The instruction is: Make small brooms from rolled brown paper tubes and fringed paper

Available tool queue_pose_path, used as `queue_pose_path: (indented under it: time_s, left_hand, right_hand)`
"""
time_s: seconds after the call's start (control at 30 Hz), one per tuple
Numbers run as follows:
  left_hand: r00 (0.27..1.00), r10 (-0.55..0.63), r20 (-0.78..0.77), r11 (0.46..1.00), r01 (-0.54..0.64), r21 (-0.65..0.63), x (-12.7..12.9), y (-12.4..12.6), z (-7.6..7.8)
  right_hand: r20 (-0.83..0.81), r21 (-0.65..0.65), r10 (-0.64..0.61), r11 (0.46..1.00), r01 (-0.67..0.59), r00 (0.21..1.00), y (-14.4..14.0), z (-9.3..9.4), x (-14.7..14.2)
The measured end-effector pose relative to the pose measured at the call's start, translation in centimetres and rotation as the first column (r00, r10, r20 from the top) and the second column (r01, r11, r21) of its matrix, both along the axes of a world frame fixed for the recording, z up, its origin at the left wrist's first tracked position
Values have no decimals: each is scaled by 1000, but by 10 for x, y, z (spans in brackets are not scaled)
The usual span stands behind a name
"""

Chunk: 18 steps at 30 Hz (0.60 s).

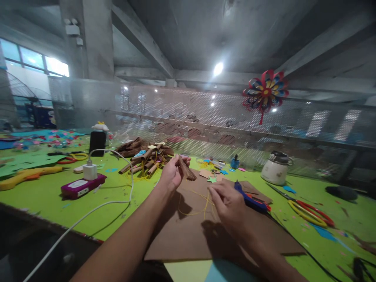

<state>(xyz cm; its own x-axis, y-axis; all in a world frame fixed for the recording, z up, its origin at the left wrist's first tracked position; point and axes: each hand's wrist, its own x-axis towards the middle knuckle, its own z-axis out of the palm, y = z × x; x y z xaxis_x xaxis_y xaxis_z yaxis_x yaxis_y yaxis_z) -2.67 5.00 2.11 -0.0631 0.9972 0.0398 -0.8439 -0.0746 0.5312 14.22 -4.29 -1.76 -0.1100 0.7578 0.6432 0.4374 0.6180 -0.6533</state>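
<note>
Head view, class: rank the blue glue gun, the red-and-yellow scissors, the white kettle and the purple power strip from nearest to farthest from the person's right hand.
From the right hand:
1. Blue glue gun, just beside it on the right, on the brown board.
2. Red-and-yellow scissors, farther right on the green table.
3. White kettle, right and back; close to the scissors' rank.
4. Purple power strip, far left.

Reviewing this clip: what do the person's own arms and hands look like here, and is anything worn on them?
Both forearms are bare as far as the frame shows: no sleeves visible. The left hand and right hand wear no gloves. No rings, watch or bracelets can be made out, though the picture is soft and dim. No markings are discernible.
</note>
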Motion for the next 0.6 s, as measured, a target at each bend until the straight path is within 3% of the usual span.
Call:
queue_pose_path:
  time_s: [0.07, 0.13, 0.2, 0.23, 0.27, 0.3, 0.37, 0.43, 0.47, 0.53, 0.6]
  left_hand:
    - [999, 15, -31, 999, -14, 35, 6, -1, -2]
    - [998, 18, -57, 998, -15, 53, 12, -3, -2]
    - [997, -5, -82, 998, 10, 60, 16, -7, -1]
    - [996, -30, -89, 998, 35, 60, 17, -9, 1]
    - [994, -58, -89, 996, 64, 60, 17, -11, 3]
    - [993, -88, -83, 994, 93, 57, 17, -13, 4]
    - [989, -133, -64, 990, 136, 45, 14, -15, 7]
    - [986, -161, -46, 986, 163, 32, 10, -17, 9]
    - [983, -181, -38, 983, 182, 31, 9, -18, 10]
    - [975, -222, -23, 974, 223, 32, 7, -20, 12]
    - [966, -257, -18, 966, 257, 21, 7, -23, 15]
  right_hand:
    - [-139, -191, 185, 959, -209, 973, -4, -4, -14]
    - [-356, -379, 348, 795, -474, 867, -7, -8, -28]
    - [-537, -417, 427, 615, -669, 728, -10, -13, -36]
    - [-572, -413, 448, 567, -713, 687, -12, -14, -38]
    - [-565, -417, 455, 562, -714, 688, -15, -15, -38]
    - [-516, -429, 451, 600, -676, 728, -18, -15, -38]
    - [-287, -396, 414, 770, -501, 864, -26, -14, -35]
    - [10, -176, 325, 932, -318, 946, -36, -13, -32]
    - [133, -21, 271, 962, -271, 953, -40, -11, -31]
    - [282, 273, 179, 927, -258, 943, -45, -9, -31]
    - [344, 454, 141, 841, -295, 929, -46, -7, -33]
